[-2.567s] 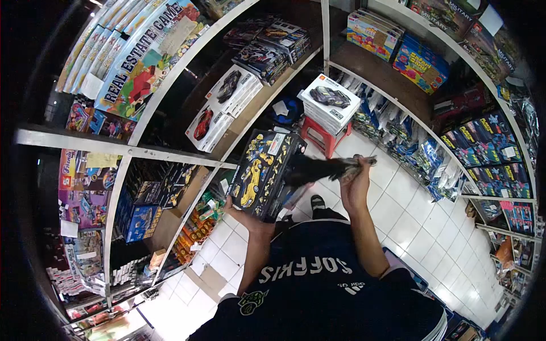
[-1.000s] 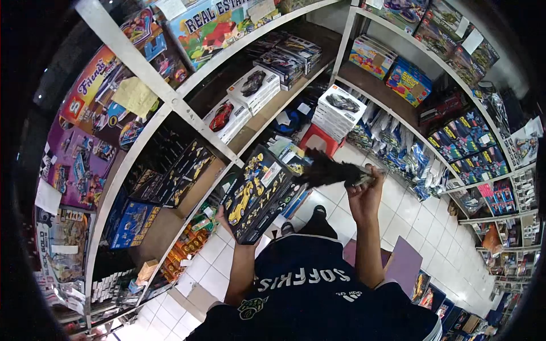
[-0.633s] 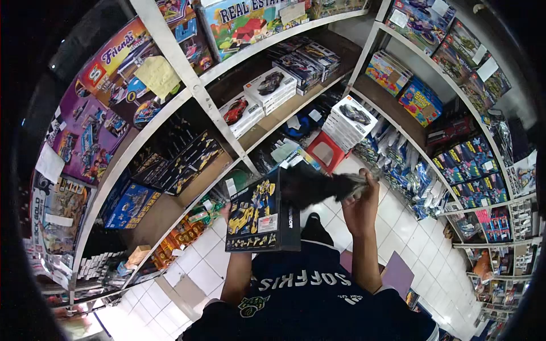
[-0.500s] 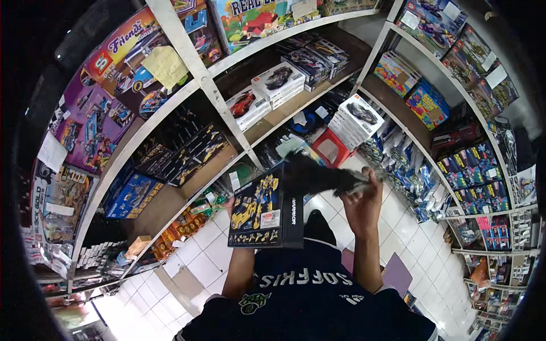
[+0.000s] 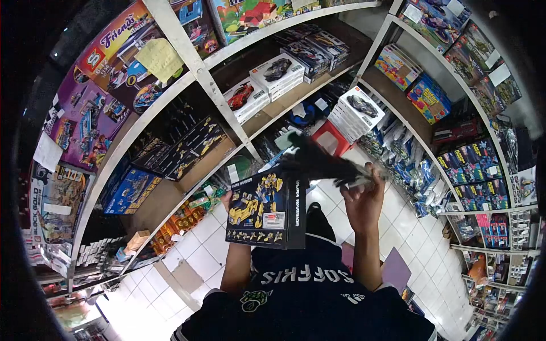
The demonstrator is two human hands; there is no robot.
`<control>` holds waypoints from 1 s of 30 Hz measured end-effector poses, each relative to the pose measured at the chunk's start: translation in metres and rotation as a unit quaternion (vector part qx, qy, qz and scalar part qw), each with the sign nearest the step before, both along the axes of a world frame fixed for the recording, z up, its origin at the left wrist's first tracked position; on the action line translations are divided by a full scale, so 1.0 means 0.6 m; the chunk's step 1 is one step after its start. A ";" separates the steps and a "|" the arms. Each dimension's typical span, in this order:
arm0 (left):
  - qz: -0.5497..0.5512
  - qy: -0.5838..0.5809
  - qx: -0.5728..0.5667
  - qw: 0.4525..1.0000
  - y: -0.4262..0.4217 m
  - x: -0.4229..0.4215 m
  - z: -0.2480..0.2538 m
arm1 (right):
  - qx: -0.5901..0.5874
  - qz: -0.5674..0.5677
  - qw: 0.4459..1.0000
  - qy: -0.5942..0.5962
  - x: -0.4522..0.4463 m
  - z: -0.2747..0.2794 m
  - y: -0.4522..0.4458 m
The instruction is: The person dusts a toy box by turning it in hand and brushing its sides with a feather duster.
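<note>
Toy-laden shelves (image 5: 211, 94) flank white car boxes (image 5: 357, 113) on a red stool (image 5: 334, 140); the left hand (image 5: 226, 200) grips a Warrior toy box (image 5: 263, 211) before the dark shirt (image 5: 310, 307); the right hand (image 5: 365, 200), raised, clasps a feather duster (image 5: 319, 161).

Blk/ylw box (image 5: 250, 213), dk duster (image 5: 315, 162) nr top

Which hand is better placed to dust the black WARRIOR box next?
Likely the right: the right hand grips the dark feather duster, its feathers beside the black WARRIOR box. The left hand is occupied holding that box.
</note>
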State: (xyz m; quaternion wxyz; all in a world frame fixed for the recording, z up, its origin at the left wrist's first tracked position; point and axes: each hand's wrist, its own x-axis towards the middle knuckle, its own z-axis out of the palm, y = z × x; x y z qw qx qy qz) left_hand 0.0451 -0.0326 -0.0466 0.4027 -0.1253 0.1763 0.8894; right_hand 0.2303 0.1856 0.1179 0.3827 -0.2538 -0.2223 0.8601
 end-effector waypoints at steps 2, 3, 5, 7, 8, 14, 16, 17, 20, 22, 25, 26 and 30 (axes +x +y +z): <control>0.012 0.042 -0.007 0.999 0.000 -0.005 -0.005 | 0.039 0.090 0.994 0.055 0.008 -0.012 -0.001; 0.002 0.044 -0.009 0.999 -0.005 -0.001 -0.004 | 0.042 0.126 0.988 0.076 0.010 -0.014 -0.001; -0.013 0.045 -0.002 0.999 -0.011 0.004 -0.009 | 0.015 0.089 0.995 0.044 0.008 -0.009 -0.008; -0.013 0.040 0.015 0.999 -0.011 0.002 -0.025 | 0.000 0.040 0.999 0.000 0.006 -0.004 -0.015; -0.013 0.039 0.025 0.999 -0.011 0.002 -0.029 | 0.003 0.041 0.999 0.000 0.009 -0.008 -0.011; -0.027 0.042 0.068 0.996 -0.017 0.001 -0.052 | 0.034 0.090 0.992 0.077 0.022 -0.003 -0.009; -0.029 0.032 0.059 0.997 -0.014 0.003 -0.052 | 0.033 0.160 0.967 0.195 0.030 -0.014 0.002; -0.027 0.026 0.054 0.998 -0.011 0.003 -0.052 | 0.010 0.127 0.978 0.165 0.032 -0.013 -0.003; -0.035 0.041 0.020 0.998 -0.010 -0.008 -0.066 | -0.016 0.073 0.989 0.124 0.034 -0.017 -0.008; -0.025 0.028 0.047 0.998 -0.002 0.003 -0.023 | 0.054 0.131 0.985 0.100 0.037 -0.039 0.000; -0.025 0.048 0.015 0.998 -0.010 -0.006 -0.058 | 0.038 0.051 0.998 0.024 0.037 -0.053 -0.005; -0.035 0.068 0.018 0.997 -0.012 -0.010 -0.066 | 0.040 0.060 0.997 0.033 0.045 -0.061 -0.006; -0.026 0.048 0.021 0.998 -0.009 0.009 -0.026 | 0.065 0.111 0.991 0.042 0.059 -0.061 -0.006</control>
